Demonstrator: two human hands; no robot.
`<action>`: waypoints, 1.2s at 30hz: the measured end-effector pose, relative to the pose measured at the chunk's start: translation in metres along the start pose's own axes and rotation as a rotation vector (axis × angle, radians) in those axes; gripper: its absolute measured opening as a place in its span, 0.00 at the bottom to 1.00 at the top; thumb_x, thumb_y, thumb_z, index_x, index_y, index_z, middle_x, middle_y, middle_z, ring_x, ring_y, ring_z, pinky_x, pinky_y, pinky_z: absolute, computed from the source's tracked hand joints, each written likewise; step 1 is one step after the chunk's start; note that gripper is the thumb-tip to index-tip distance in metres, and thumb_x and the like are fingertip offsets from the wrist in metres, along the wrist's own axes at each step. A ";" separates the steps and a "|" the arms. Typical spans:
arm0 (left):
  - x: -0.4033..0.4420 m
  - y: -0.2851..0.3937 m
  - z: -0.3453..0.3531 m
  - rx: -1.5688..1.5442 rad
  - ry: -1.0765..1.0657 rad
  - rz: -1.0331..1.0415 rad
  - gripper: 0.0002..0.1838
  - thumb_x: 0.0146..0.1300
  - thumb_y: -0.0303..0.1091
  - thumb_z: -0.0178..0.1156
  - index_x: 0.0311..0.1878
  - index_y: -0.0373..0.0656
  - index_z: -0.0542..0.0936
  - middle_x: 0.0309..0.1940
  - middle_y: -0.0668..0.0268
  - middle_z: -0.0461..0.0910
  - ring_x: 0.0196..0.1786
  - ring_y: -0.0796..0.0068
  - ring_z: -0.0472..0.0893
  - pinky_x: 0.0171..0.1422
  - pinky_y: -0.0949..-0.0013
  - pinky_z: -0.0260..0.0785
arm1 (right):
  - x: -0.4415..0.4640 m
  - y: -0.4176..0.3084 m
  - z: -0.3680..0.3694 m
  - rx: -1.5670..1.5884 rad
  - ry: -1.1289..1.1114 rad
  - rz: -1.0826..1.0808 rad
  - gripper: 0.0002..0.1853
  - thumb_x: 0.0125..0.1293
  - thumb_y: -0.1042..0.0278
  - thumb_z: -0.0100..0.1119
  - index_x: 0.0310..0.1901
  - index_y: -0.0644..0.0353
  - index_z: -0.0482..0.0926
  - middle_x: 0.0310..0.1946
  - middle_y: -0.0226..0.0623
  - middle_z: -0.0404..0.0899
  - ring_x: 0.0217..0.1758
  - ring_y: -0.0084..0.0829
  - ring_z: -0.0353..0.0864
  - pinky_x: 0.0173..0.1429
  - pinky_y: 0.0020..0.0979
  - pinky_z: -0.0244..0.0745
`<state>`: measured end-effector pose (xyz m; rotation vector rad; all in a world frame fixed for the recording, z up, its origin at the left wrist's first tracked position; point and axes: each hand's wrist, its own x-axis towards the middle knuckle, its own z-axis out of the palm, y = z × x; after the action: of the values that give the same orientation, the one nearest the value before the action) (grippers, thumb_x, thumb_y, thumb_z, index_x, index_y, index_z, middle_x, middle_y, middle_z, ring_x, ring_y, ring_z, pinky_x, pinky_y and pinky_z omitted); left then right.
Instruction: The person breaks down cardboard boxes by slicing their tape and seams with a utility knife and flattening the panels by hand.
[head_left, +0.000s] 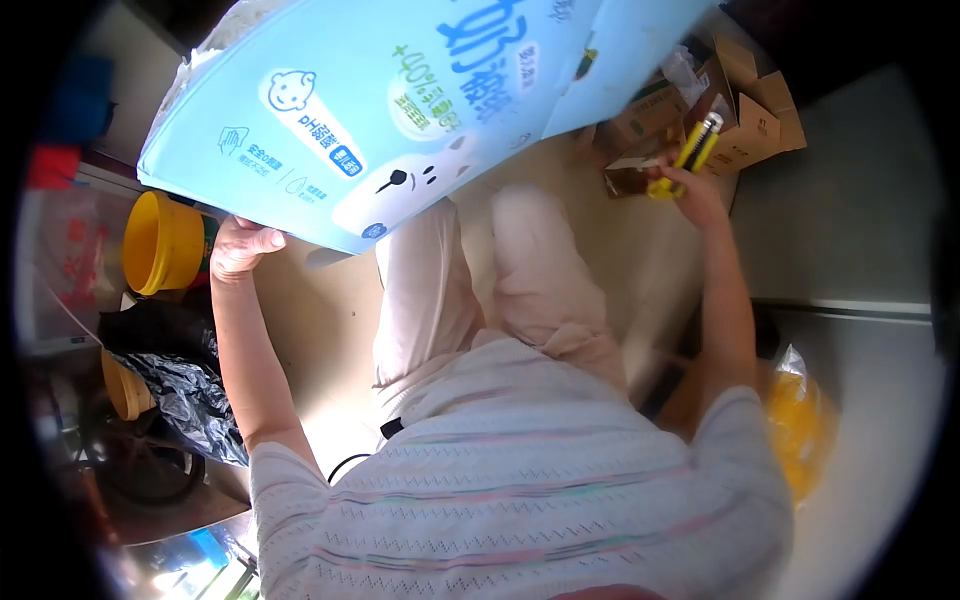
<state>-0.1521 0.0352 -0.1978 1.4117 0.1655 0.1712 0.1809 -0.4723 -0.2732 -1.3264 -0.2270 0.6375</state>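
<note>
A large light-blue cardboard box [330, 150], printed with a baby face, a bear and Chinese characters, fills the top of the view. My left hand [243, 246] grips its lower left edge, with the thumb on the near side and the other fingers hidden behind. Off to the right, my right hand [697, 193] is wrapped round a yellow utility knife [698, 145], held upright and apart from the box. Whether its blade is out I cannot tell.
Open brown cardboard boxes [755, 125] lie beyond my right hand. On the left are a yellow bucket [160, 243] and a black plastic bag [185, 375]. A clear bag with yellow contents [800, 425] is at right. Tan floor [320, 330] shows around my legs.
</note>
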 end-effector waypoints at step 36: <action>0.101 -0.022 0.105 -0.660 -0.472 0.400 0.23 0.41 0.21 0.68 0.47 0.35 0.79 0.44 0.55 0.80 0.50 0.62 0.77 0.58 0.62 0.65 | 0.122 0.046 0.101 0.726 -0.149 0.139 0.15 0.53 0.74 0.51 0.44 0.62 0.72 0.33 0.35 0.74 0.40 0.32 0.74 0.47 0.35 0.70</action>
<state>-0.0308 -0.0477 -0.2053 0.7774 -0.5278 0.1935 0.2150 -0.3164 -0.3154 -0.5986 -0.0123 0.8369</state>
